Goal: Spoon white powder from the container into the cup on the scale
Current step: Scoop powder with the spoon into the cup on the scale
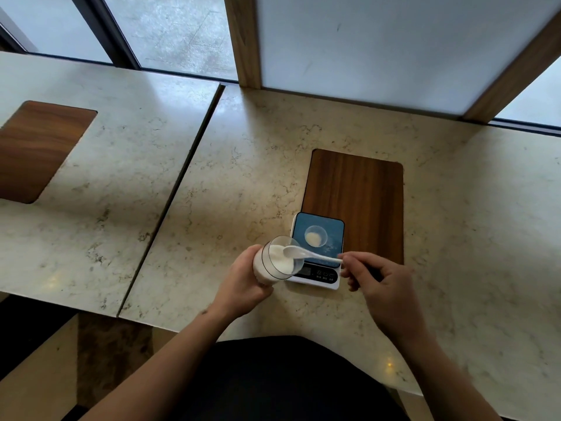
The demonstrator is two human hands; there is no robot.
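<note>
Nearest, we are tilting the container (274, 262) in the left hand (243, 284), its grip wrapping the body; the right hand (379, 284) is pinching the spoon (306, 254), bowl at the powder. Beyond, the cup (315, 236) is sitting on the scale (317, 247). Level scoops should limit spills on the tabletop (243, 165).

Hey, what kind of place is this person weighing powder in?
Probably a cafe or shared seating area by a window: long marble-look counters with inset wooden panels, frosted dividers, and glass onto pavement outside.
</note>
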